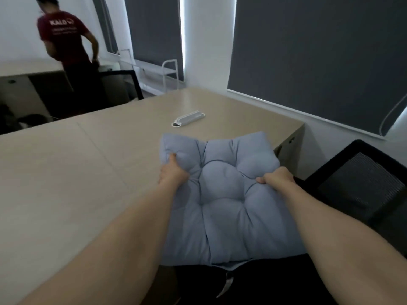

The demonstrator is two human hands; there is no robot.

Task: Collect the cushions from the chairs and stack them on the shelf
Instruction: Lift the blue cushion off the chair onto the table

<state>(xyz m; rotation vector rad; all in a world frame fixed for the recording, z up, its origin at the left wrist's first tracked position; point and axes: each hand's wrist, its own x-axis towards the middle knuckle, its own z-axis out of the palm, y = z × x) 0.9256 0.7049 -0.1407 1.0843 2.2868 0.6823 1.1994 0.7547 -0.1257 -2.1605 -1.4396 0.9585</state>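
Note:
A pale blue tufted cushion (222, 194) hangs in front of me, held up over the near edge of a beige table. My left hand (172, 172) grips its left side with the thumb pressed into the padding. My right hand (278, 178) pinches the fabric on its right side. A black mesh chair (361, 183) stands to the right, beside the cushion. A white metal shelf rack (169, 72) stands far back by the window.
The long beige table (77, 172) fills the left and middle, with a white cable cover (189, 118) set in it. A person in a dark red shirt (66, 40) stands at the back left, behind another black chair (130, 84). Grey blinds cover the windows.

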